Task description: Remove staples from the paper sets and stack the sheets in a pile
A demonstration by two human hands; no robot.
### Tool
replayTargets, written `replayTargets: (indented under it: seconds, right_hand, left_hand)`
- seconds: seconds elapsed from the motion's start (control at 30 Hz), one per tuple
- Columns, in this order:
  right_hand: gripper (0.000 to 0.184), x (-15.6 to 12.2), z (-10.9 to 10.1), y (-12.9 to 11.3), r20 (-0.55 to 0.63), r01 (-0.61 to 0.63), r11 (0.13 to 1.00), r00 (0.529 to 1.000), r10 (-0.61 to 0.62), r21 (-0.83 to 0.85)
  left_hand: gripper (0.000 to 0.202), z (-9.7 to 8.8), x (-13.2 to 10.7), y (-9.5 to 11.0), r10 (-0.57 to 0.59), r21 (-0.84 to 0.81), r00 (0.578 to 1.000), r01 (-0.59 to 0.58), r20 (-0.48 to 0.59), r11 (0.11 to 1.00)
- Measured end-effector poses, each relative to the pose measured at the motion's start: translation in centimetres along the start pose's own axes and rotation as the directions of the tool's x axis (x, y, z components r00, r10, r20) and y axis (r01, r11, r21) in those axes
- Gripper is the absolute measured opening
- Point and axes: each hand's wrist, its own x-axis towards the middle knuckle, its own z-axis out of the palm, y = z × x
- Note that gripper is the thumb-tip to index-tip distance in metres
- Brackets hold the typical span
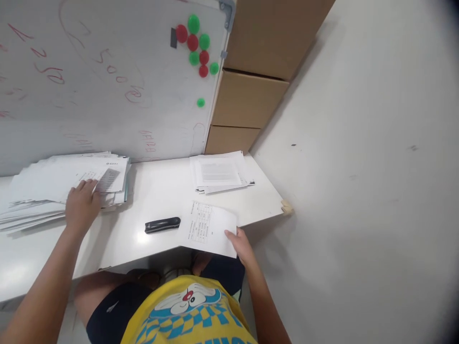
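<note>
My left arm (46, 286) stretches out ahead, left hand (83, 203) palm down with fingers (87, 183) bent, while my right arm (266, 296) reaches less far forward, right hand (242, 243) closed in a pinch with thumb (230, 235) on top

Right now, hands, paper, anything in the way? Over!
Left hand on white paper pile. Right hand gripping printed white sheet. Oblong black stapler between, blocking neither.

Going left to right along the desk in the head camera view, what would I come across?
Large paper stack, black stapler, printed sheet, right hand gripping that sheet's edge, tan corner piece.
</note>
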Motion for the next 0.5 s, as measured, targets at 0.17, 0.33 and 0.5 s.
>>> replayTargets:
  seconds: [0.17,0.33,0.5]
  right_hand:
    - [0.035,-0.1,-0.2,-0.5,0.035,0.003,0.999,0.999,-0.004,0.040]
    - [0.048,-0.5,0.6,-1.4,0.143,0.008,0.994,0.989,-0.024,0.110]
    - [0.061,-0.9,1.4,-1.7,0.314,-0.011,0.955,0.945,-0.086,0.296]
  left_hand:
    - [0.048,-0.9,-4.8,9.6,-0.164,-0.195,0.982,0.143,-0.094,0.970]
    - [0.056,1.1,-13.1,22.9,0.270,-0.436,0.932,-0.144,0.243,0.888]
    - [0.063,4.7,-16.8,27.2,0.563,-0.449,0.729,-0.383,0.390,0.807]
